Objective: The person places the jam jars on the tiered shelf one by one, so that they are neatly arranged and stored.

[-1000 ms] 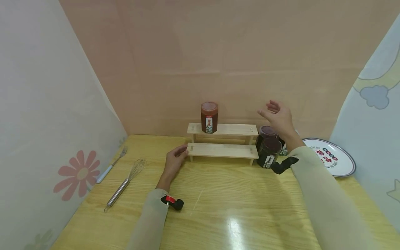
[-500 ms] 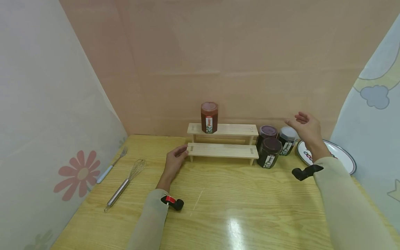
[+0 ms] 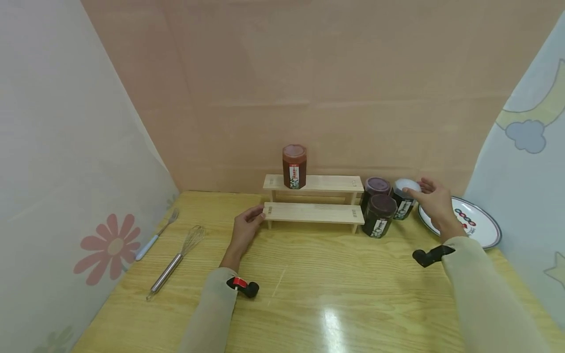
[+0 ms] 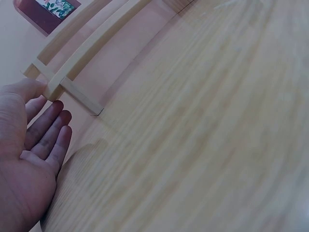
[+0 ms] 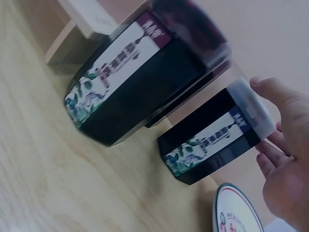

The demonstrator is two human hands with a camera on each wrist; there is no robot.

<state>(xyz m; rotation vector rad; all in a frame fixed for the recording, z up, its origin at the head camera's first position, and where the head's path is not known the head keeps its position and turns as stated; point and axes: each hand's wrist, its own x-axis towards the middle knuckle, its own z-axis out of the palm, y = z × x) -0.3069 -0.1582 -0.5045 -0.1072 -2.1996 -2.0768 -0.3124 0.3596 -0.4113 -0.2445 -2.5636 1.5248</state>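
A two-tier wooden shelf (image 3: 313, 213) stands at the back of the table. My left hand (image 3: 245, 228) pinches the left end of its lower tier, thumb and fingers at the board's end in the left wrist view. To the right of the shelf, my right hand (image 3: 438, 202) has its thumb and fingers around the lid of a dark jar with a white lid (image 5: 207, 140). That jar stands on the table. Beside it are two dark jars with purple lids, the front purple-lidded jar (image 3: 379, 215) and the rear purple-lidded jar (image 3: 377, 185).
An orange-lidded jar (image 3: 294, 169) stands on the shelf's upper tier. A white plate (image 3: 481, 230) with red print leans at the far right. On the left lie a whisk (image 3: 174, 264) and a fork with a pale blue handle (image 3: 154, 239). A wall rises behind.
My right hand has moved right from above the purple-lidded jars, then down onto the white-lidded jar. My left hand has stayed at the shelf's end.
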